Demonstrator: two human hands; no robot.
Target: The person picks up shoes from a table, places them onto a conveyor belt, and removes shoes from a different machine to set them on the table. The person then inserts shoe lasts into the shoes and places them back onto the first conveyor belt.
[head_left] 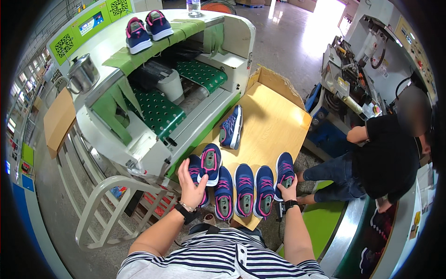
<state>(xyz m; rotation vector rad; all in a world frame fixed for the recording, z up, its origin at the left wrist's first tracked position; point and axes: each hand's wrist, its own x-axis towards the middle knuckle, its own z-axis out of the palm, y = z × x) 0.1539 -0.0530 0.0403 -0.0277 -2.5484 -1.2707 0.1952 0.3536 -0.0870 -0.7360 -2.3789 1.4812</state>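
At the table's near left corner, my left hand (188, 187) has its thumb at the heel of a navy sneaker (212, 158) with pink trim and a white sole. That sneaker sits raised over another one, partly hidden by my fingers. On the right, my right hand (288, 189) grips the heel end of a matching sneaker (284, 162) with pink laces. Between my hands stand three more in a row: a left sneaker (224, 193), a middle sneaker (244, 189) and a right sneaker (264, 190). Farther off, a blue sneaker (232, 128) lies tipped on its side.
The wooden table (274, 116) has a cardboard edge at its far side. Beyond it stands a white machine (109, 88) with a green perforated conveyor (202, 74); two sneakers (147, 30) and a metal pot (83, 73) rest on top. A co-worker (385, 149) stands at the right.
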